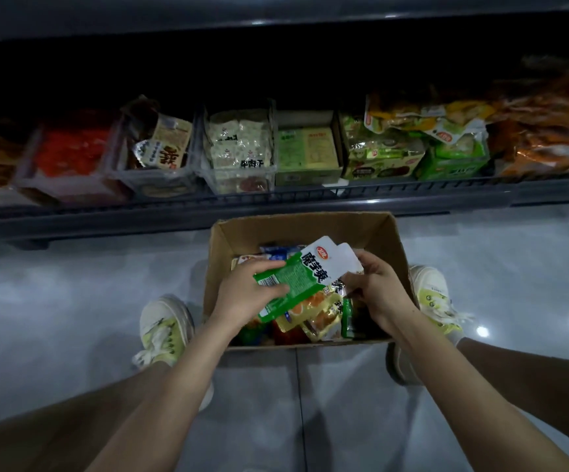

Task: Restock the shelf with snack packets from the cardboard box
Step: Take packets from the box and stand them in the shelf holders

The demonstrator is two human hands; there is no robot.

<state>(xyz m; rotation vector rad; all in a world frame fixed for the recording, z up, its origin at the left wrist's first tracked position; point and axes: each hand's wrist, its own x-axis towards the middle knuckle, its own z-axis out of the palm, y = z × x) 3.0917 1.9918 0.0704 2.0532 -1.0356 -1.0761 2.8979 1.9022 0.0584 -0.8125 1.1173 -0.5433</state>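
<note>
Left grip (pixel 242 294) and right grip (pixel 378 287) pinch green packets (pixel 305 279) over cardboard box (pixel 310 229) between shoes (pixel 163 325).

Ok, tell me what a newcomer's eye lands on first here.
First, the green-and-white snack packet, gripped by the left hand and the right hand just over the open cardboard box at centre. Next, the dim shelf across the top, lined with bins of snacks.
</note>
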